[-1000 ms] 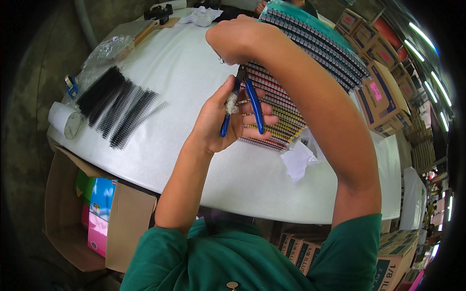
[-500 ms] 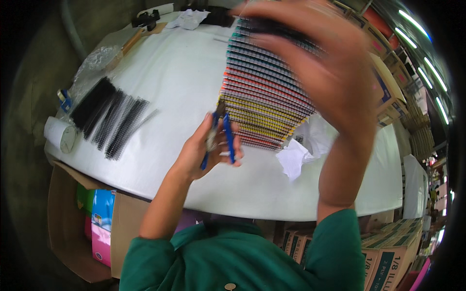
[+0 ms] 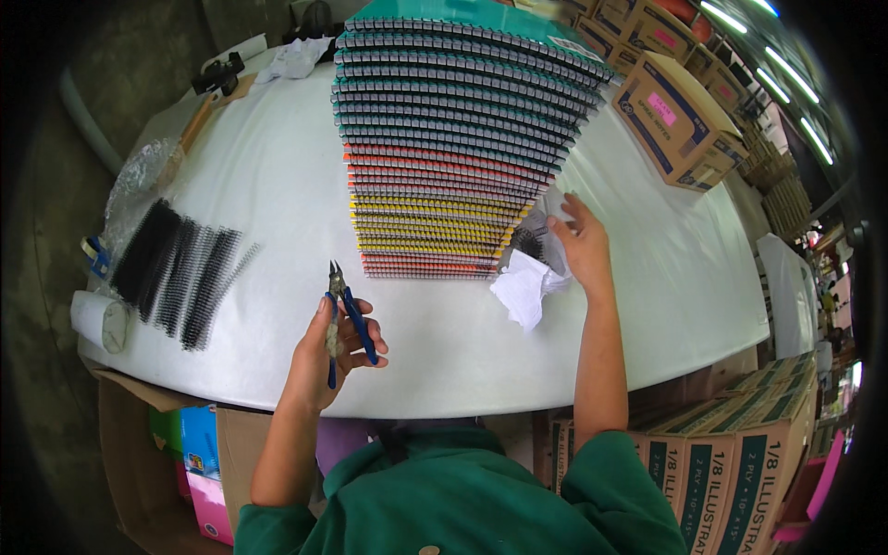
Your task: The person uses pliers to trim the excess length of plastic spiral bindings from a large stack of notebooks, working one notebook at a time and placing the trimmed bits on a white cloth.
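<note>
Cutters (image 3: 357,323): dark metal head, blue handles spread, something whitish on one. We hold them in the left hand (image 3: 313,366), tips pointing away from us. Notebooks (image 3: 453,148): spiral-bound, stacked tall, coiled edges facing us; teal uppermost, then orange-red, yellow, orange-red lowest.

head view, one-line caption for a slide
Left hand holds cutters, right hand open near crumpled paper, before stacked spiral notebooks; loose coils at left.
</note>
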Demonstrator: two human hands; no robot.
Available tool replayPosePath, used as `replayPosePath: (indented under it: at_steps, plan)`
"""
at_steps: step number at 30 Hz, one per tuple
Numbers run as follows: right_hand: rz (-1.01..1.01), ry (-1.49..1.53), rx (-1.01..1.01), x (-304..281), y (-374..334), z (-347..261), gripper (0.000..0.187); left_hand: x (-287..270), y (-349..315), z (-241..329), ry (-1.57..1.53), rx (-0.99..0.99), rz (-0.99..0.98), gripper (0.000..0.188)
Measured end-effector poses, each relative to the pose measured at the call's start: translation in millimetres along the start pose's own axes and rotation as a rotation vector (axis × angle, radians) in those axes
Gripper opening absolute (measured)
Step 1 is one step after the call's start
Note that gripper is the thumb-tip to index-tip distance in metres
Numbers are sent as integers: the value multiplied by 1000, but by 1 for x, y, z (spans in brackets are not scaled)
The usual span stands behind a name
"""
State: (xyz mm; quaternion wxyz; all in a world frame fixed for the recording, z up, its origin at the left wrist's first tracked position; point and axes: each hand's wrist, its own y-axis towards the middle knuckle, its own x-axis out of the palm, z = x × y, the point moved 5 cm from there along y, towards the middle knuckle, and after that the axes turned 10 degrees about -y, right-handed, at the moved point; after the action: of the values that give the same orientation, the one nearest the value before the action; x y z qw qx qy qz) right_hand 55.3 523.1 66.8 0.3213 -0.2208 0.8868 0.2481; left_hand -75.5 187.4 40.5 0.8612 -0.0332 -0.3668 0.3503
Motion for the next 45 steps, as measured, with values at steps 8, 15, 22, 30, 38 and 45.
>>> replayPosePath:
  at_steps: [8,15,22,30,38,45]
  plan:
    - [716,222,-851,-88,-34,-186,28,50,6,45,-82,141,-228,60]
    - [402,-141,-1066,-46,16,-277,26,103,27,100,-227,267,-548,65]
    - [236,65,-667,-32,32,-266,20,122,48,118,-253,295,-659,63]
    - [132,63,-590,-33,41,-264,19,129,59,123,-261,241,-691,64]
    - [127,155,-668,-34,30,-269,17,112,32,153,711,726,85,51]
    - [119,96,-729,-31,28,-267,20,107,36,152,753,540,-68,58]
